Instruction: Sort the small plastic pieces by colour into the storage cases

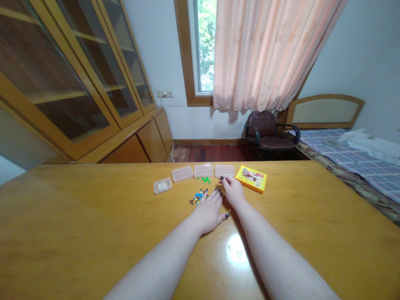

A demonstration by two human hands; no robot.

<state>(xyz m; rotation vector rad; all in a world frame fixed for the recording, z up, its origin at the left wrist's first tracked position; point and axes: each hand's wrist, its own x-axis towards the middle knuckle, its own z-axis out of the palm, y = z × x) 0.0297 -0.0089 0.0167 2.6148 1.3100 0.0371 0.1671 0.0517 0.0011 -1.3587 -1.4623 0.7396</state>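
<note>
Head view shows me the small coloured pieces (pixel 197 196) just beyond my flat, open left hand (pixel 208 212), while my right hand (pixel 233 191), curled with its grip unclear, sits beside the rightmost clear tub (pixel 224 170).

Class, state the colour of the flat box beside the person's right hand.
The flat box is yellow; head view.

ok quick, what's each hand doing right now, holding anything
Left hand: open, flat on the table, fingers by the small coloured pieces, holding nothing.
Right hand: fingers curled beside a clear box; cannot tell if it holds anything.
</note>
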